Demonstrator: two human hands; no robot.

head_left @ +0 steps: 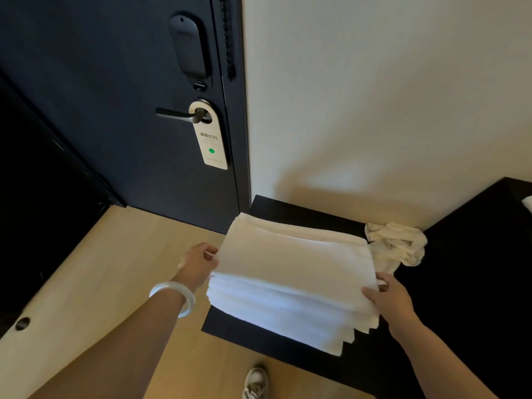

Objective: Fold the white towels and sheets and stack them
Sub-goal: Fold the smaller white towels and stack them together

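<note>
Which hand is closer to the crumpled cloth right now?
Right. The right hand grips the right edge of the stack, just in front of the crumpled cloth. The left hand pinches the stack's left edge, the whole stack away from the cloth.

Hotel room entry, dark door (115,96) with electronic lock (188,47), cleaning-request hanger (210,139)

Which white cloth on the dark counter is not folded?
The crumpled cloth by the wall. The rest lie flat in the folded stack, gripped at its sides by the left hand and the right hand.
</note>
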